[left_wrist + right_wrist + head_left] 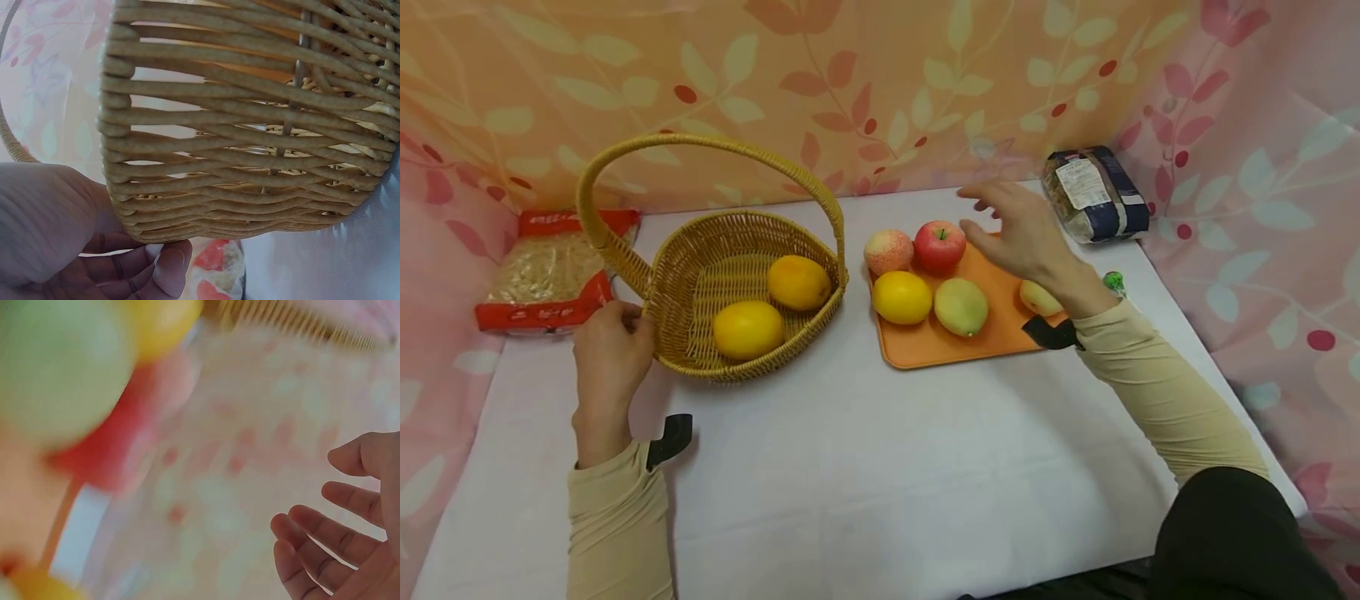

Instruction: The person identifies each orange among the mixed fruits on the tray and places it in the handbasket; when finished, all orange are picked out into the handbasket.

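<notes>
- We see the wicker basket standing on the white cloth, to the left of the orange tray; our left hand grips its rim on the left side, fingers curled and pinching the weave;
- our right hand holds nothing; its fingers are parted and gently bent, above the back part of the tray, nearest the red apple but apart from it;
- inside the basket we find an orange-yellow fruit and, just beside it, a brighter yellow fruit;
- on the tray we count the apple, a blushed peach, a lemon-yellow fruit, a pale green fruit, and a pale yellow one partly hidden by our right forearm;
- the basket is woven from smooth tan strands, with a tall wrapped handle arching over it; the tray is flat with rounded corners;
- farther out we notice a red-and-clear bag at left, a navy packet at back right, and leaf-patterned curtain behind.
</notes>
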`<state>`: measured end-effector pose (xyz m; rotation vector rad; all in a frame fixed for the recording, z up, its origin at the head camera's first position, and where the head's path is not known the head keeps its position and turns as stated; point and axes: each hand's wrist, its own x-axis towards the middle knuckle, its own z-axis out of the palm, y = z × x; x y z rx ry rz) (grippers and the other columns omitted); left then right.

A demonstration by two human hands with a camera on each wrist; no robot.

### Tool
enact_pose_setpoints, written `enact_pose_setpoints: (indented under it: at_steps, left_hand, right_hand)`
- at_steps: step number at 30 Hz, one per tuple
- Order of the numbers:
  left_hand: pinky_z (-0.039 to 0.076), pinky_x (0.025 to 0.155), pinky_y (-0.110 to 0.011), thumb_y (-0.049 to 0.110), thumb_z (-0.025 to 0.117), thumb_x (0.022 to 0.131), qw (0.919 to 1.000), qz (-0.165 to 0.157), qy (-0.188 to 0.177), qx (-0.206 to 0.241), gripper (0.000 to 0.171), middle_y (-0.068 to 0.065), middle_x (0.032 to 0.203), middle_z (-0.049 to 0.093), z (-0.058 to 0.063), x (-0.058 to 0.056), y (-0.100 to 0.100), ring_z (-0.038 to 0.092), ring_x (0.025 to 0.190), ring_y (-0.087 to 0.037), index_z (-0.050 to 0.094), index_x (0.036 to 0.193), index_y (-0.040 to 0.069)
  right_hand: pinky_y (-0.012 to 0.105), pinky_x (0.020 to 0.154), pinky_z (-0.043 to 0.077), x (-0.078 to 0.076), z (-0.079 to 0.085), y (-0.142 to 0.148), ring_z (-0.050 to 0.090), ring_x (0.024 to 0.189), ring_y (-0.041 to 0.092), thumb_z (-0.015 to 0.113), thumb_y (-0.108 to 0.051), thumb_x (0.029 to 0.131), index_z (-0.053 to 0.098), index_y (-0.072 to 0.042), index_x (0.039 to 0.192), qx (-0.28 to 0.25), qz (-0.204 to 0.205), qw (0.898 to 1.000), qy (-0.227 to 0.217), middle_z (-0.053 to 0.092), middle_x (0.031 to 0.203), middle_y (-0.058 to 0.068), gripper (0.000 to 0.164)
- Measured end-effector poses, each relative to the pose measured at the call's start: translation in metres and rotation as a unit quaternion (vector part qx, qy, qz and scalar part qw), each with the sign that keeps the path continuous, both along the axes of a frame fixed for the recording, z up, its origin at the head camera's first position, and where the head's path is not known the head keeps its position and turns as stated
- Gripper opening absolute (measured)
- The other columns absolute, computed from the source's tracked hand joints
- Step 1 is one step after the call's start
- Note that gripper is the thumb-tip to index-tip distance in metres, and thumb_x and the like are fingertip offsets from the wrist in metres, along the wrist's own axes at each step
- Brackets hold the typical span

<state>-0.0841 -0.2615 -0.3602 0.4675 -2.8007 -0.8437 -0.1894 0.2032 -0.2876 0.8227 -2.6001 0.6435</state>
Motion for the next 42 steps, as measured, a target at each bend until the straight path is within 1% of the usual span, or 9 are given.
enact_pose_setpoints:
  at_steps: [5,9,18,20,23,29,36,39,42]
  left_hand:
    - [0.038,0.051,-0.023,0.016,0.047,0.096,1.0,-0.002,-0.007,0.002,0.036,-0.031,0.095,0.062,-0.001,0.0,0.0,0.056,0.079,-0.038,0.061,0.112,-0.014]
    - [0.038,0.05,-0.024,0.016,0.047,0.096,1.0,-0.009,-0.002,0.002,0.035,-0.03,0.093,0.062,-0.002,0.0,-0.001,0.056,0.077,-0.038,0.061,0.109,-0.013]
    - [0.037,0.052,-0.026,0.014,0.049,0.095,0.9997,-0.014,0.021,-0.008,0.033,-0.031,0.091,0.062,-0.003,0.001,-0.001,0.055,0.078,-0.04,0.063,0.105,-0.014]
    - [0.037,0.052,-0.026,0.014,0.049,0.095,0.9996,-0.013,0.022,-0.006,0.033,-0.031,0.091,0.062,-0.002,0.001,-0.001,0.055,0.078,-0.039,0.063,0.105,-0.014]
    - [0.037,0.052,-0.025,0.014,0.049,0.095,0.9996,-0.014,0.025,-0.005,0.033,-0.03,0.091,0.062,-0.001,0.001,-0.002,0.055,0.078,-0.039,0.063,0.105,-0.014]
    - [0.037,0.052,-0.025,0.015,0.049,0.095,0.9996,-0.013,0.024,-0.005,0.033,-0.03,0.09,0.062,0.0,0.001,-0.002,0.055,0.078,-0.039,0.063,0.105,-0.013]
    - [0.038,0.053,-0.025,0.014,0.049,0.095,0.9995,-0.015,0.027,0.0,0.032,-0.03,0.09,0.061,0.001,0.001,-0.001,0.055,0.078,-0.038,0.063,0.105,-0.014]
    - [0.038,0.052,-0.024,0.013,0.049,0.095,0.9996,-0.015,0.024,0.003,0.032,-0.03,0.091,0.061,0.0,0.001,-0.001,0.055,0.077,-0.038,0.062,0.105,-0.014]
    - [0.038,0.051,-0.025,0.013,0.049,0.095,0.9996,-0.014,0.023,0.003,0.032,-0.03,0.09,0.061,0.0,0.002,-0.001,0.055,0.077,-0.038,0.062,0.105,-0.014]
  right_hand:
    - [0.053,0.092,0.048,-0.029,-0.014,0.058,0.06,0.109,0.038,0.063,-0.024,0.089,0.053,-0.005,0.136,0.013,-0.112,0.99,-0.087,0.061,0.127,0.021,0.051]
    - [0.06,0.098,0.04,-0.041,-0.028,0.086,0.052,0.116,0.044,0.059,-0.032,0.091,0.044,-0.005,0.143,0.047,-0.157,0.972,-0.169,0.054,0.132,0.027,0.061]
    - [0.066,0.112,0.024,-0.057,-0.04,0.107,0.032,0.136,0.05,0.055,-0.049,0.092,0.024,-0.001,0.152,0.136,-0.165,0.921,-0.326,0.032,0.152,0.032,0.083]
    - [0.065,0.112,0.023,-0.059,-0.04,0.106,0.032,0.136,0.05,0.055,-0.051,0.092,0.023,-0.001,0.152,0.151,-0.162,0.911,-0.348,0.032,0.151,0.032,0.085]
    - [0.065,0.11,0.026,-0.06,-0.041,0.105,0.034,0.131,0.053,0.057,-0.05,0.091,0.027,0.0,0.15,0.17,-0.156,0.904,-0.36,0.038,0.147,0.033,0.083]
    - [0.064,0.103,0.035,-0.062,-0.042,0.103,0.044,0.116,0.051,0.061,-0.045,0.089,0.034,0.001,0.143,0.182,-0.152,0.909,-0.344,0.049,0.133,0.033,0.075]
    - [0.061,0.1,0.038,-0.06,-0.039,0.102,0.049,0.111,0.047,0.065,-0.045,0.088,0.037,0.002,0.14,0.18,-0.154,0.913,-0.332,0.051,0.13,0.033,0.075]
    - [0.061,0.098,0.039,-0.058,-0.038,0.1,0.05,0.111,0.045,0.066,-0.045,0.087,0.038,0.0,0.14,0.17,-0.159,0.919,-0.319,0.052,0.131,0.031,0.075]
    - [0.062,0.096,0.039,-0.054,-0.033,0.096,0.051,0.111,0.045,0.066,-0.043,0.086,0.04,-0.002,0.14,0.15,-0.164,0.93,-0.291,0.053,0.131,0.03,0.073]
